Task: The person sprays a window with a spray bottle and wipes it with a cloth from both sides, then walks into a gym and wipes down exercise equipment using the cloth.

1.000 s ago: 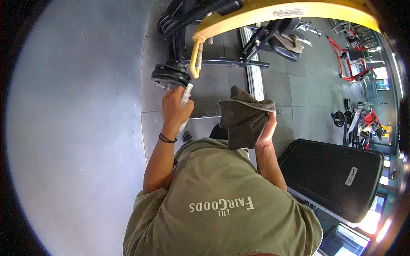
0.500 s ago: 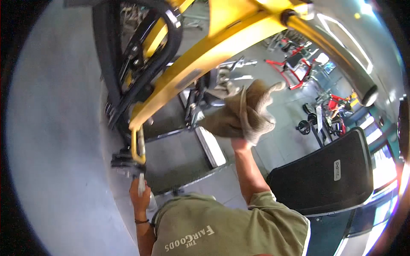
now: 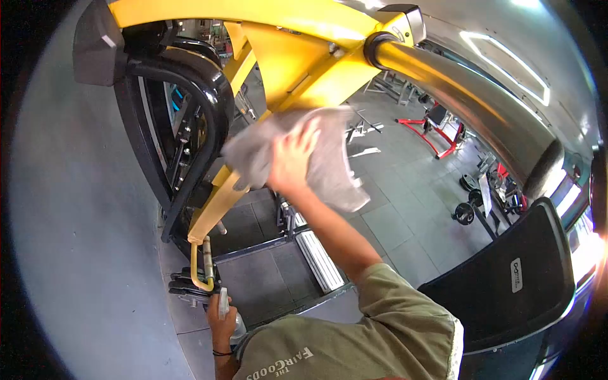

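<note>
My right hand (image 3: 291, 161) presses a grey-brown cloth (image 3: 334, 168) against the yellow beam (image 3: 218, 202) of a gym machine. Its fingers stretch across the fabric, and the cloth's loose edge hangs to the right, slightly blurred. Low on the left, my left hand (image 3: 221, 323) is closed around a spray bottle (image 3: 239, 329) with a white trigger head. Just above that hand is a yellow bent handle (image 3: 206, 285) at the beam's lower end.
A black curved frame (image 3: 221, 120) stands at left beside a grey wall (image 3: 82, 209). A thick bar (image 3: 468, 88) juts out at upper right. A black padded backrest (image 3: 500, 285) is at lower right. Red gym equipment (image 3: 437, 130) stands farther off.
My right hand has moved left with the cloth, which was bunched up and is now spread over the beam. My left hand still grips the spray bottle. The view has shifted.
</note>
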Demonstrator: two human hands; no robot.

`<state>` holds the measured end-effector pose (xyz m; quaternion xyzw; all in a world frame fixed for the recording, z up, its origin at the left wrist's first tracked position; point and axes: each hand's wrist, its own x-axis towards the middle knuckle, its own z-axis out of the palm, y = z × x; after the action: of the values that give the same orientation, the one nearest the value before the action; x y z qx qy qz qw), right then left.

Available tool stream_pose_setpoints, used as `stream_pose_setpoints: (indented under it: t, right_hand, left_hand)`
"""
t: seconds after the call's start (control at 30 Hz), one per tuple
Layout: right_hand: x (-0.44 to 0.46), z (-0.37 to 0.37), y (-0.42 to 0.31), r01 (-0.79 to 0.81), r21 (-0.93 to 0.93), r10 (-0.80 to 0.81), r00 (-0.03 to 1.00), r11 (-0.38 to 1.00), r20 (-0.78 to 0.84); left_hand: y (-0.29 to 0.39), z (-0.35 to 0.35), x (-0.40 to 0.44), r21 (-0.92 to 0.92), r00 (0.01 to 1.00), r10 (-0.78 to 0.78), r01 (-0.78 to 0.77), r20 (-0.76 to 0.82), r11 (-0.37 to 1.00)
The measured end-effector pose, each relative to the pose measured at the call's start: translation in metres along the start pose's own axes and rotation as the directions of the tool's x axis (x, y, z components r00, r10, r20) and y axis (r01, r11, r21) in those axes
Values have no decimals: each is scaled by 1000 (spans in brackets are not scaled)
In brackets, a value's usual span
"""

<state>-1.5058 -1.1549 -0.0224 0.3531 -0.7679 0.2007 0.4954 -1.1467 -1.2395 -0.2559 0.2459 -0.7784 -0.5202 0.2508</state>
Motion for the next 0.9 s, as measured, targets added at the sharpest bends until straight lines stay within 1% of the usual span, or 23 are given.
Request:
stream_pose_setpoints:
  t: [0.03,0.07,0.1,0.13,0.17,0.23,0.27,0.37,0.4,0.5,0.53,0.63,0.67,0.77,0.8,0.83,0.9]
  right_hand:
    - [-25,22,-2,48,70,-49,999,996,18]
    - [-28,9,-10,-147,68,107,909,987,402]
    - [-28,23,5,-146,161,103,962,976,251]
    - [-17,25,20,-136,180,112,984,974,137]
    - [4,18,35,-123,162,120,992,979,28]
    - [56,-3,70,-126,119,143,978,985,-154]
    - [79,-16,88,-136,102,156,961,985,-227]
    - [139,-53,145,-171,55,179,911,984,-371]
    - [152,-65,165,-186,41,187,897,982,-400]
    - [160,-97,215,-258,6,232,861,966,-453]
    - [151,-102,228,-278,-3,246,855,961,-456]
    - [122,-115,255,-327,-2,290,840,945,-459]
    - [115,-117,259,-336,2,299,835,942,-463]
    - [107,-104,246,-327,1,290,836,945,-466]
    - [107,-100,233,-320,1,284,838,947,-467]
    - [110,-91,217,-305,-3,269,843,952,-467]
    - [109,-65,165,-264,-17,230,866,964,-443]
  left_hand:
    - [-2,3,0,-43,999,17,-19,-28,999]
    - [0,4,1,-73,1000,-4,3,-17,997]
    - [3,5,1,-102,1000,-23,22,-8,995]
    - [8,6,4,-131,999,-39,38,-2,991]
    - [12,7,4,-138,999,-49,48,-5,989]
    - [18,8,2,-146,997,-74,72,-3,987]
    - [19,5,3,-125,992,-115,120,43,985]
    - [-4,10,6,-38,997,-44,47,71,998]
    - [1,14,5,-129,998,-49,54,40,990]
    - [15,11,16,16,984,-159,158,76,987]
    - [8,17,17,-149,992,-126,129,29,980]
    - [12,16,25,-72,981,-108,121,161,990]
    - [11,20,33,6,976,-99,100,195,995]
    - [12,26,46,62,955,-5,-15,296,998]
    - [7,35,47,-35,968,48,-41,247,999]
    - [4,39,44,-85,972,29,-9,233,996]
    - [20,47,42,-190,979,-8,47,202,981]
